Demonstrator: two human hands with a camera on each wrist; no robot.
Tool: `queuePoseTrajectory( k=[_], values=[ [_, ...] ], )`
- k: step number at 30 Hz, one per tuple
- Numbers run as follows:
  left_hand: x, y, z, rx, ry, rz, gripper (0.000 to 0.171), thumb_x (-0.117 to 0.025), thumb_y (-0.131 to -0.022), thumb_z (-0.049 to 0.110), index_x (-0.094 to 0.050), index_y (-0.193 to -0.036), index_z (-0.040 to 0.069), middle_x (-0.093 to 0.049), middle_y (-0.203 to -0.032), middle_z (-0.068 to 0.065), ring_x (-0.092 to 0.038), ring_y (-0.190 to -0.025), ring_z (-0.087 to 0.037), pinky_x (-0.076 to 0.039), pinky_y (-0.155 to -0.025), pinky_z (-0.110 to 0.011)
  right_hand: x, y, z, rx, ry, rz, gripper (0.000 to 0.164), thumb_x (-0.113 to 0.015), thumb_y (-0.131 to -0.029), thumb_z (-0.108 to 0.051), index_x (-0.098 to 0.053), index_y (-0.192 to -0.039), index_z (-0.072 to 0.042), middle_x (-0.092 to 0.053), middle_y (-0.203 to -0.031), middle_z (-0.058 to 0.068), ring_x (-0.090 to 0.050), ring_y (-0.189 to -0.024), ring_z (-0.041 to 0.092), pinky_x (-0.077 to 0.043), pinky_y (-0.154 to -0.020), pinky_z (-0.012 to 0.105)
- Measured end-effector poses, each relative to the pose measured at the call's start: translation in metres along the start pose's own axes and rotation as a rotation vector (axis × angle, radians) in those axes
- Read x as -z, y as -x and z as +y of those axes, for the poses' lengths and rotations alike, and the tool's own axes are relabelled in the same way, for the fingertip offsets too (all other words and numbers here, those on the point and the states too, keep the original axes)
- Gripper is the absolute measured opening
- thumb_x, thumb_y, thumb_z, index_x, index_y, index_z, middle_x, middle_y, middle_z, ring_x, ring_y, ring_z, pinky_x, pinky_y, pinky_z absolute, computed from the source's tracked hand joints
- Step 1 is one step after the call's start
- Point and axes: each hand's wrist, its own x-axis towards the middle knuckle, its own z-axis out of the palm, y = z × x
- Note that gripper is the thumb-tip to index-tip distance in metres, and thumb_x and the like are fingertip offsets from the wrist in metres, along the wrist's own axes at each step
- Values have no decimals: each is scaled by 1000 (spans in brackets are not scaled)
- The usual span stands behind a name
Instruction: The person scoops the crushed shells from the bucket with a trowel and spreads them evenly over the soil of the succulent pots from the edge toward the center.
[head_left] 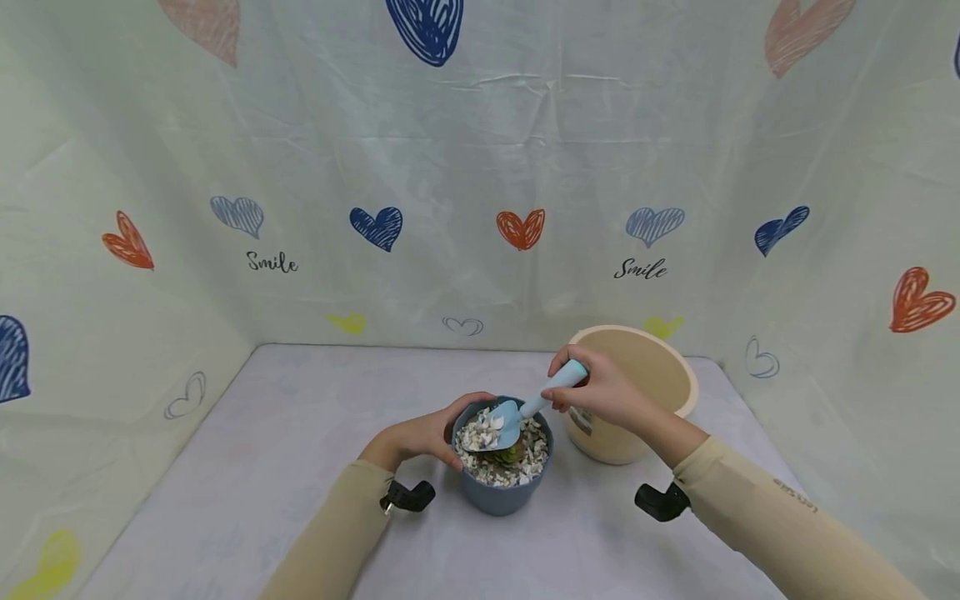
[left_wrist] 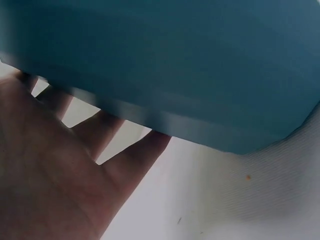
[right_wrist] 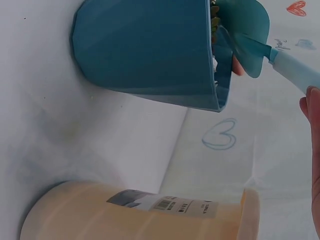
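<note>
A blue-grey flower pot (head_left: 498,501) stands on the table, filled with white pebbles (head_left: 501,475) around a small green succulent (head_left: 507,456). My left hand (head_left: 422,437) grips the pot from its left side, thumb at the near rim and fingers toward the far side. In the left wrist view the fingers (left_wrist: 137,157) reach along the pot's wall. My right hand (head_left: 606,393) holds a light blue trowel (head_left: 553,388) by its handle, just above the pot. Its blade, tilted down to the left over the succulent, has white pebbles at its edge.
Right behind the pot is a large beige bucket (head_left: 613,446), partly covered by my right hand and forearm; a printed label (right_wrist: 167,202) is on its side. A pale cloth covers the table (head_left: 300,425). Heart-patterned sheets (head_left: 465,167) hang at the back and sides.
</note>
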Motion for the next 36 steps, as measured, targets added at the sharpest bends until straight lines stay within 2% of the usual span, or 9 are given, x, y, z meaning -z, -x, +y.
queuePoseTrajectory(
  k=[3, 7, 14, 21, 27, 32, 36],
  values=[
    [-2, 1, 1, 10, 12, 13, 101, -82, -63, 29, -19, -141, 25, -22, -141, -2, -22, -127, -21, -21, -101, -40, -1, 0, -2, -3, 7, -9, 27, -71, -77, -17, -54, -92, -4, -64, -75, 15, -63, -64, 26, -52, -58, 37],
    [-4, 2, 1, 18, 14, 40, 100, -82, -62, 33, -21, -140, 26, -23, -140, -2, -21, -127, -21, -19, -101, -42, -2, -1, -4, -8, 19, -15, 31, -71, -77, -19, -53, -94, -1, -64, -76, 16, -63, -65, 26, -52, -59, 38],
    [-7, 5, 1, 41, 30, 77, 99, -82, -61, 35, -22, -139, 30, -23, -140, -1, -21, -127, -21, -18, -101, -45, -3, -4, -6, -44, 15, 1, 26, -70, -77, -9, -53, -94, 0, -64, -74, 13, -62, -65, 26, -52, -59, 39],
    [-9, 8, 0, 41, 46, 85, 101, -82, -63, 29, -19, -141, 30, -22, -140, -2, -22, -126, -22, -23, -99, -44, -5, -3, -26, -63, 39, 7, 22, -67, -78, -2, -52, -92, 4, -63, -73, 13, -62, -66, 30, -51, -60, 38],
    [-12, 10, 0, 30, 46, 90, 99, -81, -65, 29, -18, -141, 30, -22, -140, -2, -22, -127, -22, -22, -100, -45, -2, -9, -6, -69, 45, 14, 26, -71, -77, -13, -53, -93, -3, -64, -73, 10, -62, -65, 25, -52, -60, 36],
    [-14, 11, 0, 31, 52, 100, 100, -81, -64, 30, -17, -141, 30, -22, -140, -3, -24, -126, -23, -25, -99, -43, -2, -10, -8, -71, 63, 14, 35, -73, -75, -23, -53, -95, -2, -64, -74, 12, -62, -64, 24, -51, -61, 43],
    [-15, 13, 0, 32, 56, 108, 101, -81, -64, 31, -16, -141, 30, -23, -139, -4, -26, -125, -24, -28, -97, -42, -2, -11, -10, -89, 73, 15, 34, -73, -74, -28, -54, -93, -7, -64, -75, 14, -62, -65, 24, -51, -60, 41]
  ],
)
